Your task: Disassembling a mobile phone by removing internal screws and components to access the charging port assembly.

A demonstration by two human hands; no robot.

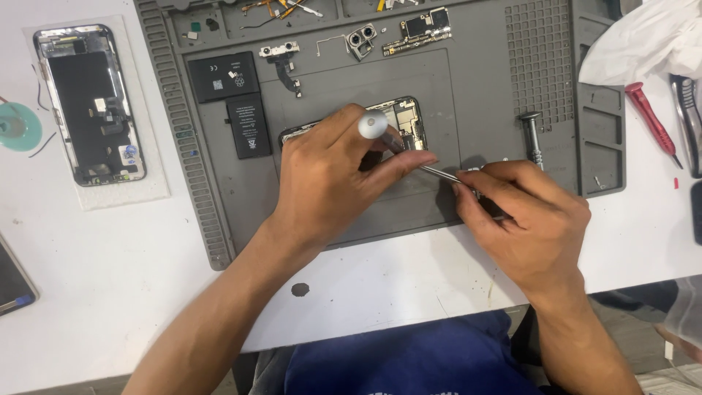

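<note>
Detached phone screen [91, 104], dark rect. w/ silver rim, lies face-down on white pad, far left. Two black battery cells carry small white labels [218, 84], upper-left of grey mat. Another dark screen edge [13, 281] at left border.

White surface [409, 285] fills most of view, scuffed, small dark spot near front edge. Grey work mat [219, 219] lies across upper middle. Strip of grey floor [629, 329] beyond surface edge, lower right. Light even, soft shadows.

Matt grey rubbery mat [482, 95]; shiny metal screwdriver [374, 126]; glossy black battery [248, 124].
</note>
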